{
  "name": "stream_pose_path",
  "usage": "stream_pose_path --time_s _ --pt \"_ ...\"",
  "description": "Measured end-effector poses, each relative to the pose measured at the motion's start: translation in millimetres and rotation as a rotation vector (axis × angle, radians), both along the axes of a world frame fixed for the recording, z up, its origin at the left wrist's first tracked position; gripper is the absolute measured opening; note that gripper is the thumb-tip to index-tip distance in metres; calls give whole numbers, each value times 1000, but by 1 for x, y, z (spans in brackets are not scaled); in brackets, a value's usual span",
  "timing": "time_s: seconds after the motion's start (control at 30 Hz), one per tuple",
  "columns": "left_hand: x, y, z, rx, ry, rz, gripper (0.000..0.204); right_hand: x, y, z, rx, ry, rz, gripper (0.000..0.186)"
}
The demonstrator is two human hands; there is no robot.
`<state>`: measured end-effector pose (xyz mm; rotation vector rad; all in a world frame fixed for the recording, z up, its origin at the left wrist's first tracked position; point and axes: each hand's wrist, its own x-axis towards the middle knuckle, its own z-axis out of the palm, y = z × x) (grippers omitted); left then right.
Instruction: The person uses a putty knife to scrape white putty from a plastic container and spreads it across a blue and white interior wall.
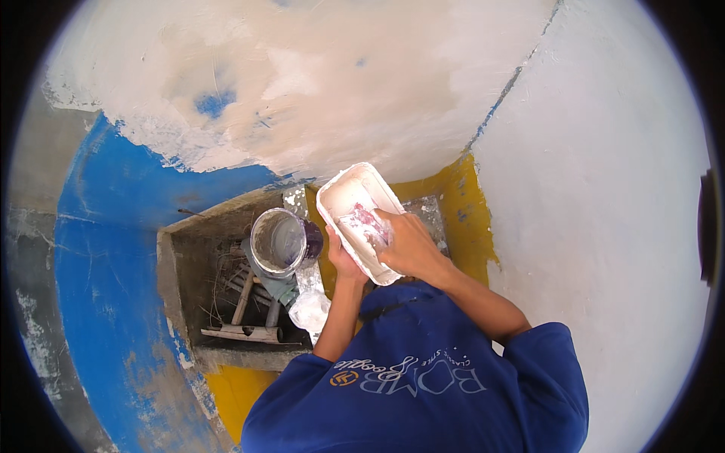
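Note:
My left hand [343,260] grips a white rectangular plastic tray [352,180] by its near left side, with the fingers partly hidden beneath it. White paste coats the inside of the tray, which is tilted and held in front of my chest. Over the tray's right rim reaches my right hand [411,243], its fingers closed inside. It holds a small red thing smeared with white [365,217], pressed near the tray's floor. Its kind is hard to make out, as the fingers and paste cover part of it.
Left of the tray, a dark bucket [312,240] with a paste-crusted rim stands beside a white plastic bag [310,311]. A concrete recess [219,219] holds sticks and broken bamboo. Ahead rises a patchy white-coated wall [340,83]; at right, a white wall [596,226].

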<state>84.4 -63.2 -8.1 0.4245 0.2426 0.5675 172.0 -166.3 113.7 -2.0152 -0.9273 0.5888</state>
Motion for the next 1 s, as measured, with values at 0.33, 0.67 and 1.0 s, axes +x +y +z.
stream_pose_path --time_s 0.33,0.67,1.0 --pt "17 -8 -12 12 -5 -136 64 35 -19 -28 241 329 -49 27" --pt "32 -16 -3 -10 95 -240 66 74 -53 -66 463 1049 -254 23" --pt "3 8 -24 -56 91 -111 64 177 -54 -7 1025 769 -566 34"
